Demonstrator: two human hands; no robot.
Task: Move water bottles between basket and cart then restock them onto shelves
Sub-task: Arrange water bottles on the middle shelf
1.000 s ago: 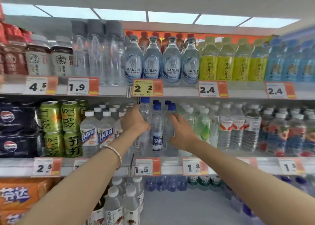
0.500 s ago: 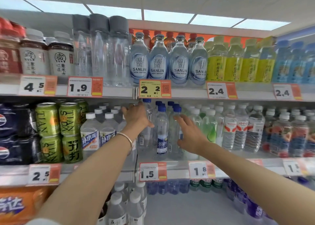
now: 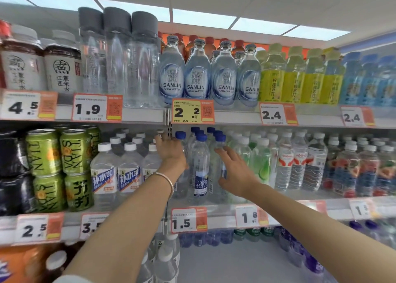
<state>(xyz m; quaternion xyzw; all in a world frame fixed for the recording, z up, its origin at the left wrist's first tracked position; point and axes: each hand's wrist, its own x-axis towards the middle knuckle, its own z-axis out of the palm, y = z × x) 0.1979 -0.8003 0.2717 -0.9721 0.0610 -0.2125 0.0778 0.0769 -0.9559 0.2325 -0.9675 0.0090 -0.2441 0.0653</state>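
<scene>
Both hands reach into the shelf point(image 3: 214, 213): left hand point(image 3: 171, 152) spread on a blue-capped bottle point(image 3: 181, 154), right hand point(image 3: 234, 171) open against another bottle point(image 3: 218, 165). Between them stands a third point(image 3: 200, 167). Full, smooth and likely slippery; best gripped mid-body.

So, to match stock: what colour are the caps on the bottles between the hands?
Blue caps, in the head view.
</scene>
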